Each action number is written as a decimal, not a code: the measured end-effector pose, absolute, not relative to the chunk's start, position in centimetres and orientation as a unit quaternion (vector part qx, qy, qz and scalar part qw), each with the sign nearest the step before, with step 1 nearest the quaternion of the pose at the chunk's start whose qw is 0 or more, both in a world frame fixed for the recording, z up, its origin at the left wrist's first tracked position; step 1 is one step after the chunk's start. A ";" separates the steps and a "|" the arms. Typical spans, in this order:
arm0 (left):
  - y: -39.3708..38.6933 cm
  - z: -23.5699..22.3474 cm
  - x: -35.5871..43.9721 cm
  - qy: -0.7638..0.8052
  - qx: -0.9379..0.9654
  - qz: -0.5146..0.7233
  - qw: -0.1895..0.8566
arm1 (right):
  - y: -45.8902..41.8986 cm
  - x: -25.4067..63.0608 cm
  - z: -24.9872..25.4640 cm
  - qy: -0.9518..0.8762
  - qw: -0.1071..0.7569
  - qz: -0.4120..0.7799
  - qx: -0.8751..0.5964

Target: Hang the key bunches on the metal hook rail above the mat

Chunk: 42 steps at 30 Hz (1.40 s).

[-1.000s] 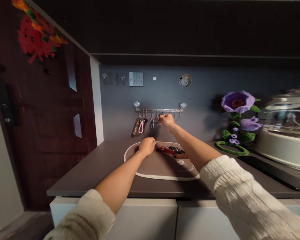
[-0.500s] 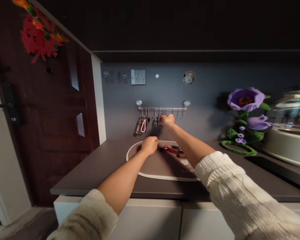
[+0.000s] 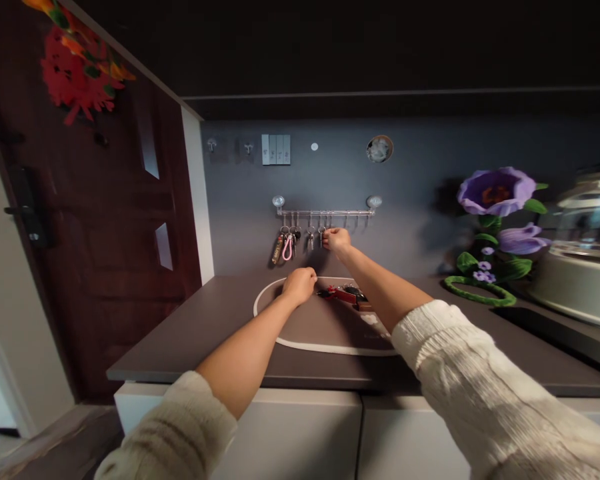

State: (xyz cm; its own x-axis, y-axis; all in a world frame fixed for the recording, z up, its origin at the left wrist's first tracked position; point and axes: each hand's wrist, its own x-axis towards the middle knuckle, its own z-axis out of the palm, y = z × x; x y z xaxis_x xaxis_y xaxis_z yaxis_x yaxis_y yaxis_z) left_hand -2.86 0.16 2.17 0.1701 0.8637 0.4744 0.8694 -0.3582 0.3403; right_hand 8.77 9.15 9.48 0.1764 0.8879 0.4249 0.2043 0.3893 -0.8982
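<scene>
My right hand is up at a metal hook rail, its fingertips pinching a small key ring that hangs from a hook. Further left on the rail hang several key bunches, one with a pink loop strap. My left hand is curled, low over an oval grey mat with a white rim. Just right of those fingers lies a red keychain with dark keys. Whatever is under the left fingers is hidden.
The mat lies on a dark countertop above white cabinet fronts. A dark wooden door stands to the left. On the right are a purple artificial flower and a glass-lidded cooker. A switch plate sits on the wall.
The whole view has drifted slightly right and up. My right hand stays at the rail, and my left hand stays over the mat.
</scene>
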 end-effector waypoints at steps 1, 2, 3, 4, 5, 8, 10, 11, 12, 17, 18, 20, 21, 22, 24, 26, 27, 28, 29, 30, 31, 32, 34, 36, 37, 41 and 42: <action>0.2 2.2 -2.9 -0.562 -0.767 -0.310 0.003 | 8.8 8.8 9.5 -0.561 0.607 0.304 -0.474; 0.3 2.2 -2.9 -0.557 -0.769 -0.313 0.001 | 8.3 8.8 9.6 -0.542 0.611 0.323 -0.478; 0.3 2.2 -3.0 -0.551 -0.772 -0.318 -0.002 | 7.9 8.8 9.7 -0.528 0.614 0.337 -0.480; 0.4 2.2 -3.0 -0.543 -0.775 -0.324 -0.006 | 7.4 8.9 9.7 -0.523 0.615 0.344 -0.479; 0.5 2.2 -3.0 -0.535 -0.778 -0.329 -0.009 | 6.9 8.9 9.7 -0.522 0.615 0.349 -0.478; 0.7 2.1 -3.1 -0.509 -0.792 -0.335 -0.011 | 5.2 9.2 9.5 -0.537 0.605 0.352 -0.471; 0.7 2.1 -3.2 -0.495 -0.802 -0.333 -0.006 | 4.2 9.5 9.1 -0.553 0.597 0.351 -0.464; 0.6 2.1 -3.3 -0.489 -0.807 -0.330 -0.004 | 3.7 9.7 8.7 -0.562 0.591 0.350 -0.460; 0.6 2.2 -3.3 -0.485 -0.812 -0.325 -0.004 | 3.3 9.9 8.4 -0.571 0.586 0.349 -0.457; 0.5 2.2 -3.6 -0.466 -0.835 -0.292 -0.015 | 1.9 11.2 6.0 -0.616 0.557 0.309 -0.465; 0.6 2.2 -3.7 -0.463 -0.839 -0.284 -0.017 | 1.7 11.5 5.5 -0.628 0.549 0.292 -0.468; 0.7 2.1 -4.0 -0.461 -0.845 -0.268 -0.027 | 1.3 12.0 4.7 -0.656 0.530 0.257 -0.473; 0.8 2.0 -4.2 -0.460 -0.847 -0.264 -0.033 | 1.1 12.1 4.3 -0.669 0.519 0.238 -0.476; 0.9 1.9 -4.3 -0.460 -0.848 -0.260 -0.041 | 0.8 12.3 4.0 -0.682 0.507 0.219 -0.479; 1.0 1.8 -4.6 -0.461 -0.851 -0.248 -0.053 | 0.4 12.5 3.5 -0.702 0.486 0.180 -0.489; 1.0 1.8 -4.7 -0.462 -0.854 -0.233 -0.055 | 0.0 12.6 3.1 -0.721 0.462 0.145 -0.496; 0.9 1.8 -4.6 -0.462 -0.856 -0.227 -0.053 | -0.2 12.6 2.9 -0.731 0.448 0.130 -0.498; 0.8 1.8 -4.6 -0.462 -0.857 -0.225 -0.049 | -0.3 12.6 2.8 -0.741 0.433 0.117 -0.500; 0.8 1.8 -4.6 -0.460 -0.857 -0.226 -0.044 | -0.4 12.6 2.7 -0.751 0.418 0.104 -0.501; 0.7 1.7 -4.5 -0.459 -0.858 -0.228 -0.041 | -0.5 12.7 2.7 -0.760 0.404 0.091 -0.500; 0.7 1.7 -4.5 -0.459 -0.858 -0.229 -0.037 | -0.5 12.7 2.6 -0.770 0.391 0.078 -0.499; 0.7 1.7 -4.4 -0.460 -0.857 -0.231 -0.033 | -0.5 12.7 2.6 -0.778 0.379 0.067 -0.497; 0.8 1.5 -4.4 -0.462 -0.855 -0.234 -0.020 | -0.4 12.6 2.5 -0.790 0.357 0.051 -0.496; 0.9 1.4 -4.4 -0.462 -0.854 -0.240 -0.009 | -0.2 12.6 2.3 -0.794 0.344 0.044 -0.500; 0.9 1.4 -4.4 -0.462 -0.852 -0.246 -0.007 | -0.2 12.6 2.2 -0.794 0.341 0.043 -0.501; 0.8 1.7 -4.2 -0.480 -0.831 -0.280 -0.013 | 0.1 12.6 2.0 -0.796 0.335 0.045 -0.502; 0.7 1.8 -4.2 -0.486 -0.824 -0.291 -0.016 | 0.2 12.6 2.0 -0.797 0.332 0.043 -0.502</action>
State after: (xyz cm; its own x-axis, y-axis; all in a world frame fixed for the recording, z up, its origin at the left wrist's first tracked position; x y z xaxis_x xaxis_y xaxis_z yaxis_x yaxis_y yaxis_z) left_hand -4.18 0.69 1.79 0.3596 0.8099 0.4634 0.7909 -0.5280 0.3092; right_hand 12.55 0.19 2.01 -0.2751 0.8293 0.4863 0.7719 0.4921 -0.4026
